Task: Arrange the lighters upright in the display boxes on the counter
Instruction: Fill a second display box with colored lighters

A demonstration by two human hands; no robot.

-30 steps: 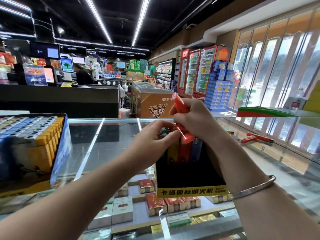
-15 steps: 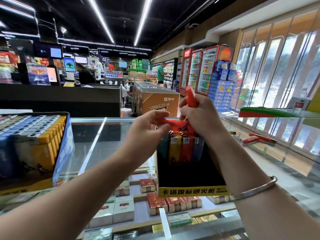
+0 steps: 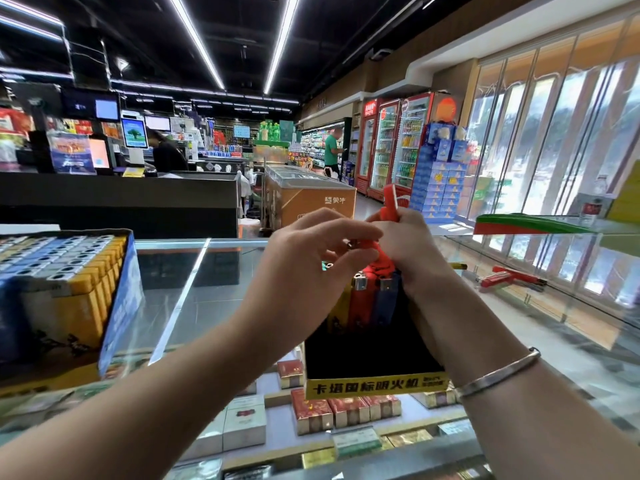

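Observation:
My right hand grips red lighters; one sticks up above the fist and another slants down toward the box. My left hand meets it from the left, its fingertips pinching the metal end of the lower red lighter. Both hands hover over the black display box with a yellow label strip. A yellow, a red and a blue lighter stand upright at the box's back. A second display box, blue-walled, stands at the left, packed with upright lighters.
The boxes stand on a glass counter with cigarette packs on shelves beneath. Loose red lighters lie on the glass to the right, behind a red-and-green object. A dark checkout desk and a freezer chest stand beyond.
My left hand has risen to my right hand and taken hold of a red lighter's end. The lighters in my right hand have shifted in its grip above the box.

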